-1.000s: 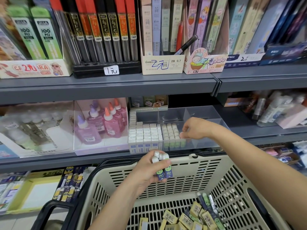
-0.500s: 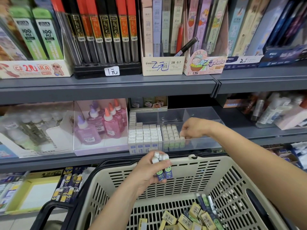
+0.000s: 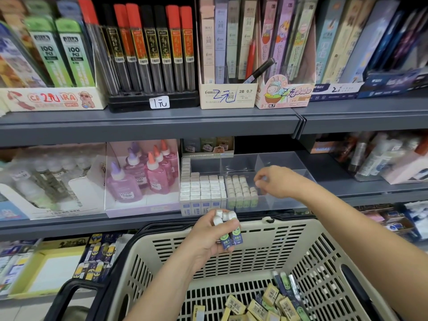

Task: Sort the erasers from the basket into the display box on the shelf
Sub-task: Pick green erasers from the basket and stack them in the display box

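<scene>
Lifted off the eraser rows (image 3: 240, 188), right hand (image 3: 275, 181) pinches nothing visible; left hand (image 3: 208, 235) grips erasers (image 3: 228, 230) that could slip.

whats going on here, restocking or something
A person is moving erasers from a beige basket into a clear display box on the shelf. The left hand grips a small bunch of green-sleeved erasers above the basket. The right hand is over the box beside the standing rows. More erasers lie in the basket.
</scene>
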A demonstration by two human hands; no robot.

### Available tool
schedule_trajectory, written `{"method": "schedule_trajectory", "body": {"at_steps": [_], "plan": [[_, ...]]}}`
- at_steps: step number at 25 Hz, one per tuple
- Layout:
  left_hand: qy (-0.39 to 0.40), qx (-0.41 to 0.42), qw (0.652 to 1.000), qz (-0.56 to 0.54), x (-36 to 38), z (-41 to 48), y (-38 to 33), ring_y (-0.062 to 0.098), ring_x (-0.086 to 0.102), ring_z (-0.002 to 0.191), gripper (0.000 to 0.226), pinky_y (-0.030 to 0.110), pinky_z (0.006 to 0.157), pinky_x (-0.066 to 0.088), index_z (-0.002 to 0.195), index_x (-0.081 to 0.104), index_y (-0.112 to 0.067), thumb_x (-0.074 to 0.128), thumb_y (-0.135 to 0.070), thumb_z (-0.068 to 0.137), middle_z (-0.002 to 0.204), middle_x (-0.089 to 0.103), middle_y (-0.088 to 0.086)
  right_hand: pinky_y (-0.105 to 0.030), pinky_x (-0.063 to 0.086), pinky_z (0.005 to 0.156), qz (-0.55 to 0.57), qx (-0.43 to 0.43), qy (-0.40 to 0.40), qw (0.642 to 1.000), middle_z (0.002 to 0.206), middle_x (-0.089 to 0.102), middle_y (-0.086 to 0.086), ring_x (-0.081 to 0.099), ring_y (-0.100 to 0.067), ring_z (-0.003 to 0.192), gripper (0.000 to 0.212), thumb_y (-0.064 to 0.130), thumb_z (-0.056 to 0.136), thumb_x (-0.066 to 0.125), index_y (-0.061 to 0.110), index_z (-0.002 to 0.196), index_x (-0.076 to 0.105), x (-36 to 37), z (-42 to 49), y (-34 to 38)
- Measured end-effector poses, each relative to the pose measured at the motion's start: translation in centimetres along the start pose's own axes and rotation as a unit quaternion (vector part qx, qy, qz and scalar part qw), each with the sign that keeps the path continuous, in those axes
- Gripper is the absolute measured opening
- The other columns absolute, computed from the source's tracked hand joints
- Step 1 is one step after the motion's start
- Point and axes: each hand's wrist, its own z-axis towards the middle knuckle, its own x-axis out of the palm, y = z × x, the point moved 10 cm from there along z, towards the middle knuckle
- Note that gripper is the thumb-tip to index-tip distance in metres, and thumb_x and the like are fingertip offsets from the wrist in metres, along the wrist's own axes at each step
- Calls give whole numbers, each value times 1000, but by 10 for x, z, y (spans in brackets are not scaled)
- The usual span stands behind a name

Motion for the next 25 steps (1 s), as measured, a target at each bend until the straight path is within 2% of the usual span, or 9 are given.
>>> {"method": "schedule_trajectory", "body": {"at_steps": [2, 5, 7, 9, 11, 14, 17, 20, 25], "plan": [[6, 4, 1000, 8, 6, 1, -3, 14, 65, 60, 23, 27, 50, 51, 96, 59, -14, 72, -10, 78, 75, 69, 3, -37, 47, 92, 53, -40, -59, 996, 100, 69, 4, 60, -17, 100, 22, 32, 94, 48, 25, 110, 62, -10, -18, 4], [27, 13, 999, 21, 20, 3, -8, 11, 64, 58, 22, 25, 49, 50, 96, 59, -15, 71, -12, 78, 68, 68, -3, -27, 52, 77, 226, -120, 19, 967, 82, 65, 11, 63, -7, 70, 21, 28, 91, 57, 22, 110, 64, 15, -49, 27], [34, 19, 999, 26, 29, 6, -11, 10, 64, 58, 22, 24, 48, 50, 96, 59, -15, 71, -12, 78, 69, 68, -3, -25, 52, 69, 296, -131, 45, 945, 79, 64, 7, 60, -5, 59, 18, 20, 90, 59, 16, 107, 65, 28, -59, 32], [30, 26, 999, 29, 33, 8, -13, 9, 64, 59, 21, 24, 48, 50, 94, 60, -15, 72, -12, 78, 70, 69, -2, -20, 51, 59, 337, -114, 35, 934, 72, 65, 5, 60, -3, 56, 7, 14, 87, 63, 15, 94, 66, 26, -57, 22], [10, 37, 999, 21, 29, 10, -16, 10, 65, 61, 19, 24, 48, 49, 93, 59, -15, 71, -14, 79, 71, 70, -1, -16, 47, 52, 356, -100, 16, 929, 65, 68, 6, 62, -2, 58, 7, 12, 85, 65, 20, 85, 66, 9, -51, 6], [-16, 51, 999, 10, 13, 10, -20, 13, 67, 67, 18, 24, 49, 49, 95, 59, -16, 70, -16, 80, 75, 71, 1, -19, 47, 54, 390, -91, -87, 912, 69, 72, 4, 66, -5, 64, 13, 12, 83, 68, 24, 79, 66, -37, -35, -20], [-13, 47, 999, 6, 5, 9, -15, 14, 66, 66, 18, 24, 49, 49, 95, 59, -15, 70, -15, 81, 74, 70, 3, -32, 56, 68, 317, -67, -159, 933, 73, 69, 4, 68, -15, 73, 12, 16, 82, 70, 25, 77, 64, -49, -14, -27], [-6, 43, 999, 8, 3, 8, -10, 14, 65, 66, 21, 25, 49, 48, 96, 58, -14, 71, -15, 80, 73, 69, 3, -37, 54, 79, 184, -50, -134, 973, 74, 64, 13, 65, -15, 81, 7, 26, 83, 67, 30, 80, 61, -26, 4, -16], [-1, 44, 999, 1, -2, 10, -6, 14, 65, 66, 22, 25, 49, 48, 96, 59, -13, 72, -15, 79, 73, 69, 2, -32, 51, 83, 143, -48, -67, 986, 78, 65, 10, 65, -14, 88, 6, 29, 85, 64, 29, 82, 59, -3, 14, -11]]}}
